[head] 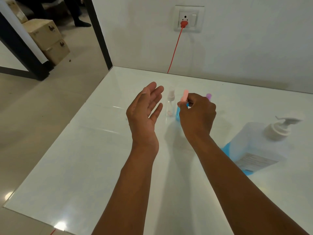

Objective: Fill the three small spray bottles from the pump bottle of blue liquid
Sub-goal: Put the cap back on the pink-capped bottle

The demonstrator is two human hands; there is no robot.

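Observation:
Three small spray bottles stand in a row on the white table [84, 158]. The clear one with a white top [170, 106] looks empty. The middle one [178, 114] holds blue liquid, and my right hand [197, 116] pinches its pink spray top [184, 95], which is tilted. The third, with a purple top [208, 96], is mostly hidden behind my right hand. My left hand [145, 111] hovers to the left of the bottles, fingers straight, holding nothing. The pump bottle [254, 146], partly filled with blue liquid, stands at the right.
A red cable [175, 48] runs from a wall socket [187, 18] down behind the table's back edge. Beyond the table's left edge lies a tiled floor with cardboard boxes [49, 39] and a black frame [100, 33].

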